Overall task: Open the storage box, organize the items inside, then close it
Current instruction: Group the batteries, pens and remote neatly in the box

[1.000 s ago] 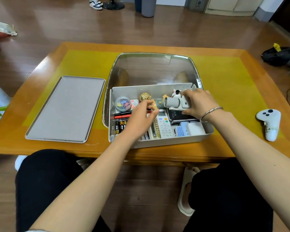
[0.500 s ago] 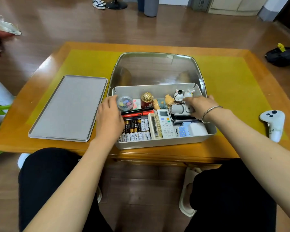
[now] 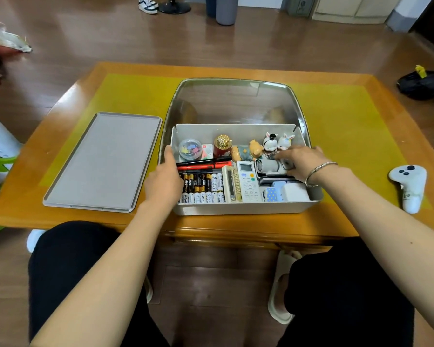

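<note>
The grey storage box (image 3: 236, 208) stands open at the table's near edge. Its flat grey lid (image 3: 103, 161) lies to the left on the table. Inside are several batteries (image 3: 202, 187), red and black pens (image 3: 203, 164), two remotes (image 3: 246, 181), a round tub of clips (image 3: 190, 149), a red jar with a gold cap (image 3: 222, 146), pig and rabbit figurines (image 3: 261, 147), and small white boxes (image 3: 290, 192). My left hand (image 3: 164, 179) rests on the box's left wall, fingers straight. My right hand (image 3: 300, 162) grips a grey cylindrical gadget (image 3: 268, 167) at the right.
A glass panel (image 3: 236, 101) is set in the yellow-topped wooden table (image 3: 348, 126) behind the box. A white game controller (image 3: 409, 186) lies at the right. My knees are under the near edge. A black bag (image 3: 422, 83) and shoes (image 3: 147, 5) are on the floor.
My left hand moved from the middle of the box to its left wall. My right hand lowered the grey gadget into the right side of the box.
</note>
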A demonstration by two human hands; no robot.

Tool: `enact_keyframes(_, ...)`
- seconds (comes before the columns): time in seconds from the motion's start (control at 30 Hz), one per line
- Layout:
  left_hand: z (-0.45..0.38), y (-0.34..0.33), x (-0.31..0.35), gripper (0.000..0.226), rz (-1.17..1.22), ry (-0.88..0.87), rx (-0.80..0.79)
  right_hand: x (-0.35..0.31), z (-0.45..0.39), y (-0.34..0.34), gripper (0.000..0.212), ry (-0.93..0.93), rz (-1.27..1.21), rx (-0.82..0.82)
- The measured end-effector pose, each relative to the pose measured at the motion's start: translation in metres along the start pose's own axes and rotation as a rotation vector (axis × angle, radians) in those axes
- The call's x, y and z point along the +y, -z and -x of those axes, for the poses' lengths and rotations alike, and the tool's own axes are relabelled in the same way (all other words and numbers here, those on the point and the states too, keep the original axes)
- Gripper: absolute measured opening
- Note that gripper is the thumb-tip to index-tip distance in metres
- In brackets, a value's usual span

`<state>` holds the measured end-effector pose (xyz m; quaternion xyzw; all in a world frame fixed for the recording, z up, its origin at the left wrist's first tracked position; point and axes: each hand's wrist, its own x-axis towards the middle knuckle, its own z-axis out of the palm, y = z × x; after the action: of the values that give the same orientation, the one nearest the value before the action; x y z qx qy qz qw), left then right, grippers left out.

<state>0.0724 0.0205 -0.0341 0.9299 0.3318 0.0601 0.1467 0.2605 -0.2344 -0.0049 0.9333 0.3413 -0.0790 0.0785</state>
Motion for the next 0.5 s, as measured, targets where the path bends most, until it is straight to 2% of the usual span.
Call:
enact_keyframes(0.17,-0.014,-0.001,0.001,0.073,0.003,-0.034,0.009,0.000,0.001,-0.004,0.064,-0.028,-0.012,0.015)
enact_keyframes(0.23,-0.017,-0.002,-0.002,0.061,0.039,-0.073,0.025,-0.002,0.005,-0.004,0.070,-0.063,-0.048,0.019)
enact_keyframes(0.3,-0.019,-0.002,-0.009,0.046,0.175,-0.074,0.043,-0.004,0.013,-0.005,0.071,-0.116,-0.108,0.068)
enact_keyframes(0.4,-0.020,-0.002,-0.026,0.059,0.367,0.015,0.086,-0.010,0.028,-0.012,0.067,-0.154,-0.165,0.150)
enact_keyframes(0.5,-0.017,-0.005,-0.047,0.031,0.151,0.103,0.092,-0.017,0.038,-0.023,0.066,-0.182,-0.204,0.094)
